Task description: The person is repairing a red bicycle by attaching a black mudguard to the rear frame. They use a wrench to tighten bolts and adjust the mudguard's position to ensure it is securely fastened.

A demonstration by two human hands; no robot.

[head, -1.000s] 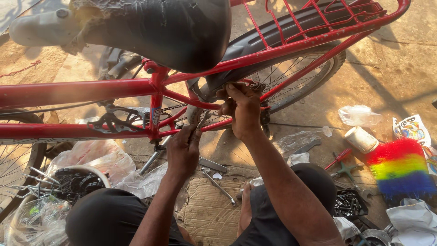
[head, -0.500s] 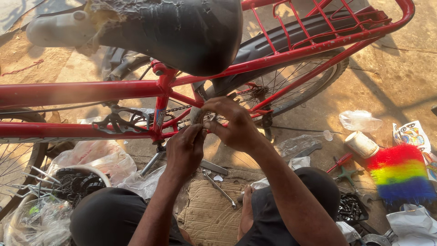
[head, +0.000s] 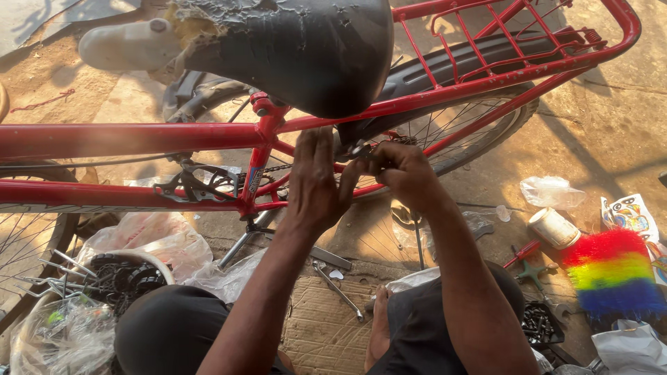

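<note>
- Both hands meet at a red bicycle frame [head: 139, 135], just under the worn black saddle [head: 292, 48].
- Left hand [head: 314, 182], fingers straight, presses against the frame tubes.
- Right hand [head: 403, 173] pinches a small dark metal part [head: 360, 148] beside the rear wheel [head: 479, 132].
- A wrench [head: 338, 290] lies on cardboard [head: 326, 326] below.

Head camera looks steeply down, close

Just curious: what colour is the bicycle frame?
Red; the bicycle frame shows clearly in the head view.

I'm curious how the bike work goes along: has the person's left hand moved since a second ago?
Yes. The left hand has risen from below the lower red frame tube to across it, closing in on the right hand under the saddle.
</note>
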